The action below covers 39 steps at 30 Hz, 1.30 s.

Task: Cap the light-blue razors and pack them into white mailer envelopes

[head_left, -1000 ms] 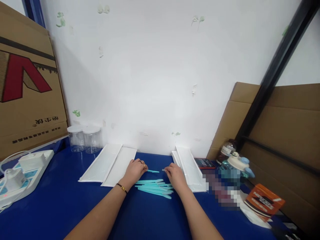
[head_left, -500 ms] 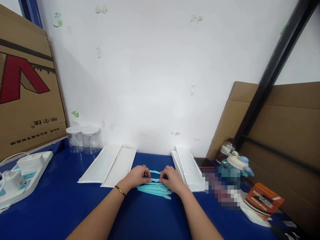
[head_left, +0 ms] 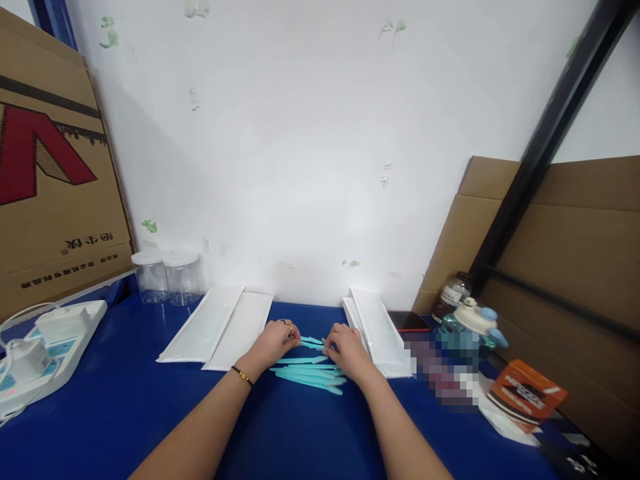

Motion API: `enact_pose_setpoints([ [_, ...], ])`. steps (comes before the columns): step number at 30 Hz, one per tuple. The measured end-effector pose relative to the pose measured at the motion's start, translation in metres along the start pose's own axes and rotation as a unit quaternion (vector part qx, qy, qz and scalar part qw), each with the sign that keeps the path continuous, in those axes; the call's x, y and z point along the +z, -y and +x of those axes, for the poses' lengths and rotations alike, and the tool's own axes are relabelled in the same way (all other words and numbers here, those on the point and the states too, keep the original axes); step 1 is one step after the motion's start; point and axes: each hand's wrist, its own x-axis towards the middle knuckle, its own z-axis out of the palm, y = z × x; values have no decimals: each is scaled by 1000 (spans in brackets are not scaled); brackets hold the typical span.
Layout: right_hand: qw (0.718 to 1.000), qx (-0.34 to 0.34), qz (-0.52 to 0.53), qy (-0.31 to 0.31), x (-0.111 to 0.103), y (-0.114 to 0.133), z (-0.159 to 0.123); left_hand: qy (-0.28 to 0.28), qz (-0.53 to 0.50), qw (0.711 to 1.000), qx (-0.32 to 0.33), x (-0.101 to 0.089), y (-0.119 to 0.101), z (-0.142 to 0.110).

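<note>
Slim turquoise sticks point(head_left: 310, 379), shaped like eyebrow razors, lie roughly parallel in a loose row across the blue table between my forearms. My left hand point(head_left: 281, 340) has thumb and fingers pinched at the left end of a turquoise stick point(head_left: 312, 341) at the far end of the row. At that stick's right end my right hand point(head_left: 345, 347) is closed, its fingertips partly hidden. Another turquoise stick point(head_left: 300, 361) lies just nearer, on the table. White padded mailers point(head_left: 240, 330) lie left of my left hand, and more white mailers point(head_left: 383, 333) lie beside my right hand.
Two clear lidded jars point(head_left: 183, 280) stand at the back left, near a power strip point(head_left: 65, 373) with plugs. To the right are a phone point(head_left: 409, 321), a brown bottle point(head_left: 453, 297), a teal jug point(head_left: 470, 327) and an orange box point(head_left: 527, 395). A wall closes off the back.
Both hands have moved slightly away from me, from one turquoise stick to those farther back. The stick they held now lies free on the table with the others.
</note>
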Motion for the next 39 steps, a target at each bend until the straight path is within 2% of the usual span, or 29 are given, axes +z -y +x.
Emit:
enact_pose_setpoints([
  [4, 998, 52, -33, -22, -2, -8, 0, -1, 23, 999, -34, -1, 3, 0],
  [7, 997, 55, -37, -33, -2, -5, -1, -3, 46, 998, -37, 1, 2, 1],
  [10, 1000, 25, 7, -1, -2, 3, -3, -20, 38, 999, -25, 2, -1, 0],
  [13, 998, 14, 40, 47, -1, 9, -4, 13, 11, 1000, 8, 1, -3, -4],
  [17, 996, 19, 55, 60, 0, 10, -5, 43, 26, 998, 41, 4, -3, -6],
  [21, 999, 6, 35, 37, -1, 5, -5, 39, 21, 999, 28, 7, 4, -3],
  [25, 999, 49, -5, 7, -3, -3, -3, 22, 12, 1000, -19, 6, 13, -1],
  [29, 998, 68, -3, -13, -9, -4, -6, -2, 17, 1000, -9, 3, 10, -3],
  [32, 999, 41, 13, 33, -15, 0, -12, -23, 26, 999, -3, 0, 0, -6],
  [35, 996, 24, 8, 87, -18, 1, -17, 7, 12, 1000, 26, -1, -9, -8],
  [39, 995, 32, 6, 92, -16, 2, -16, 48, 15, 997, 56, 3, -12, -10],
])
